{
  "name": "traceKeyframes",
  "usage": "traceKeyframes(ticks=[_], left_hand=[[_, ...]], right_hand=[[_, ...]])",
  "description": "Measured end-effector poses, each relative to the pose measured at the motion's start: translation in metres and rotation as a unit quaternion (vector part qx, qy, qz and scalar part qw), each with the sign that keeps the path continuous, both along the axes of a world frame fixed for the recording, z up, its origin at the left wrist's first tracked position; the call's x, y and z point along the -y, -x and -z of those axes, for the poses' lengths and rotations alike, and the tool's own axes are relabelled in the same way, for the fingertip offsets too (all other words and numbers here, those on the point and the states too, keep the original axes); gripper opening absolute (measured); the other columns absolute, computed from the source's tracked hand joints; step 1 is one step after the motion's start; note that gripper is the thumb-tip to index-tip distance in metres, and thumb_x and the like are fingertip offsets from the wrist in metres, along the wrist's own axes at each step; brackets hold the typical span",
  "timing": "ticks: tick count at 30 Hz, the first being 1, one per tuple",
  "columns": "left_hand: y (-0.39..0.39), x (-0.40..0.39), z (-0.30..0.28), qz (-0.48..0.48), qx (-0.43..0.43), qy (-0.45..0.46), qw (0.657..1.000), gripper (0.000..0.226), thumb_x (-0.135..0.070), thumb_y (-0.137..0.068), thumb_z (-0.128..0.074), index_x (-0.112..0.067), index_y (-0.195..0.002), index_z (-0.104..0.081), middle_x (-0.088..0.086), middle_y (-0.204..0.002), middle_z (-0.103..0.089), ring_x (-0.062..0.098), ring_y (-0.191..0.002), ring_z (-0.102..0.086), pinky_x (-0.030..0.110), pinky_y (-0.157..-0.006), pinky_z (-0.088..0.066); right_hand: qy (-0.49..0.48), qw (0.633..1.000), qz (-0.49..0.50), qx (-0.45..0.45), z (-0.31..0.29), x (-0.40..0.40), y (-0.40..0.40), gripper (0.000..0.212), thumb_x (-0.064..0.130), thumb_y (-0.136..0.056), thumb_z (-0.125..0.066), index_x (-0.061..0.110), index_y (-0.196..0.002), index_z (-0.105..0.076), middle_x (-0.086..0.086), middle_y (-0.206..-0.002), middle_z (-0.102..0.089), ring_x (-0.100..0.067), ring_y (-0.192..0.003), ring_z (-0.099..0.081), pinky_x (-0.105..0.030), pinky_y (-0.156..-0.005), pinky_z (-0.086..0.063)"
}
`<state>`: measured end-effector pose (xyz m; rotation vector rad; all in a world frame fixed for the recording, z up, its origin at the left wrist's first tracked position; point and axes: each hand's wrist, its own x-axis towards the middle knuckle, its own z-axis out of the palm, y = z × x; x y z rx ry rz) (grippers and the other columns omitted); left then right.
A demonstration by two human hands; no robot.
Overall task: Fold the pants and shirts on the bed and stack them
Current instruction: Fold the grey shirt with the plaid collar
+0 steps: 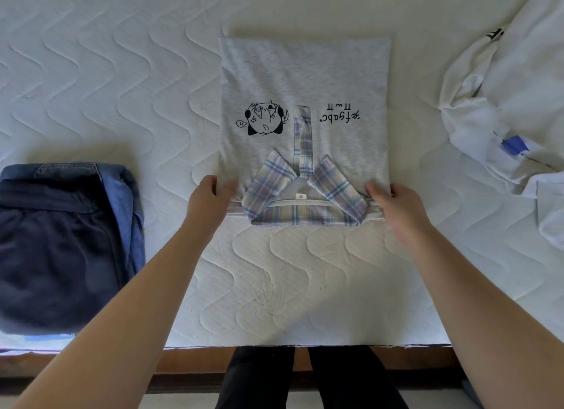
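A light grey shirt [305,82] with a plaid collar and a black cartoon print lies flat in the middle of the bed, folded into a narrow rectangle, collar end toward me. My left hand [210,199] pinches its near left corner. My right hand [396,208] grips the near right corner beside the collar. A stack of folded dark navy pants over blue denim [61,240] sits at the left. Crumpled white clothing [503,103] with a blue patch lies at the right.
The white quilted mattress [122,72] fills the view. Its near edge and a wooden bed frame [189,359] run along the bottom, with my dark-trousered legs standing against it.
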<state>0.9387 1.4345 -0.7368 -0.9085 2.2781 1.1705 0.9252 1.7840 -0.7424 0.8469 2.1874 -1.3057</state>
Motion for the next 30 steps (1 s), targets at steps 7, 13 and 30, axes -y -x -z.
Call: traceKeyframes(ticks=[7, 13, 30], left_hand=[[0.003, 0.011, 0.01, -0.149, 0.011, -0.256, 0.955, 0.022, -0.033, -0.104, -0.045, -0.027, -0.106, -0.066, -0.008, -0.098, -0.075, 0.006, -0.087, -0.072, 0.02, -0.066, -0.055], [-0.001, 0.016, 0.012, -0.104, 0.02, -0.279, 0.954, 0.013, -0.022, -0.096, -0.061, -0.018, -0.107, -0.067, 0.002, -0.099, -0.075, 0.014, -0.084, -0.072, 0.023, -0.067, -0.057], [-0.086, -0.032, -0.158, -0.112, -0.033, -0.369, 0.922, 0.035, -0.04, -0.089, -0.058, -0.018, -0.114, -0.07, 0.01, -0.108, -0.072, 0.019, -0.09, -0.069, 0.027, -0.074, -0.057]], right_hand=[[0.203, 0.974, 0.078, 0.066, 0.013, -0.005, 0.008, 0.026, 0.039, -0.09, -0.067, 0.016, -0.101, -0.07, -0.001, -0.096, -0.076, -0.019, -0.09, -0.073, -0.032, -0.081, -0.056], [0.218, 0.969, 0.104, 0.049, 0.02, -0.005, 0.004, 0.021, 0.034, -0.089, -0.069, 0.015, -0.097, -0.071, -0.001, -0.094, -0.076, -0.019, -0.087, -0.073, -0.031, -0.075, -0.056], [0.214, 0.975, 0.046, -0.03, -0.161, -0.059, -0.069, 0.026, 0.038, -0.094, -0.06, 0.017, -0.095, -0.074, -0.004, -0.092, -0.076, -0.017, -0.085, -0.073, -0.021, -0.068, -0.053]])
